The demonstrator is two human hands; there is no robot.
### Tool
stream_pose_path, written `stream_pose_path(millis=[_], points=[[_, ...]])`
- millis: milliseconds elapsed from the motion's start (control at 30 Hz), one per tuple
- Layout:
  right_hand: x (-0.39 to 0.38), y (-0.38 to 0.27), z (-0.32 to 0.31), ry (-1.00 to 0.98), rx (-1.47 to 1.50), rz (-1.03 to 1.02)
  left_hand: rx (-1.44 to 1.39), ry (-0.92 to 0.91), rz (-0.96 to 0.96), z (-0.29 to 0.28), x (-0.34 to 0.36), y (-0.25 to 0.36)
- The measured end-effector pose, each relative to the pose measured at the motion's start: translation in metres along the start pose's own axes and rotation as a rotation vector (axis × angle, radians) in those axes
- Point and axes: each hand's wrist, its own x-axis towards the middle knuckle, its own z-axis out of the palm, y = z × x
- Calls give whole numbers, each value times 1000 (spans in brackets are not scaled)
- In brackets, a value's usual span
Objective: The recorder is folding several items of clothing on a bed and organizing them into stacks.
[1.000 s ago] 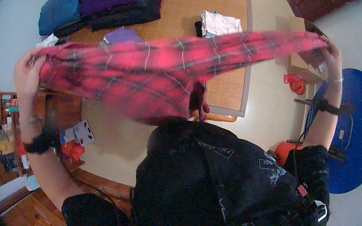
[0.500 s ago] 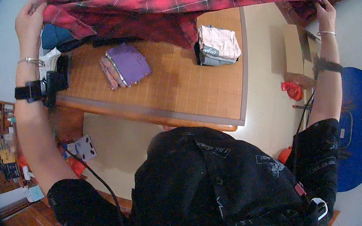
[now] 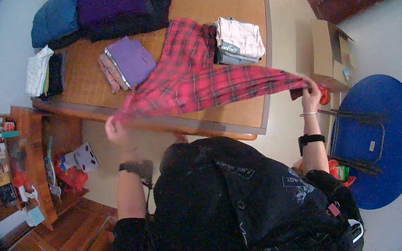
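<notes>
A red and black plaid garment (image 3: 179,84) stretches between my two hands, and a part of it runs away over the far side of the table. My left hand (image 3: 118,132), a little blurred, pinches its left corner by the table's front edge. The right end is gripped by my right hand (image 3: 310,93), just past the table's right edge. Behind the cloth, a folded purple pile (image 3: 134,62) sits to the left. A folded stack with a pale pink top (image 3: 240,39) lies to the right, close to the cloth. Which kind of garment it is, I cannot tell.
The wooden table (image 3: 241,117) carries puffy teal and purple clothes (image 3: 123,4) at the back left and a white folded pile (image 3: 39,71) at the left edge. An open cardboard box (image 3: 325,55) and a blue round folding table (image 3: 385,139) stand at the right.
Both hands have come down and nearer to me, closer together. The plaid garment, raised high and wide before, now drapes lower over the table, uncovering the puffy clothes behind.
</notes>
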Motion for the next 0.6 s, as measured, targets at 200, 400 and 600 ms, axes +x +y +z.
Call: stream_pose_path(millis=[200, 400, 600], points=[[-33, -4, 12, -164, -237, 50, 17, -129, -596, -2, -55, -31], [-24, -12, 11, -234, -268, 24, 748, -455, -658, -16, -99, -107], [-3, -28, 6, -339, -442, -147, 914, -952, -663, 24, -106, -92]])
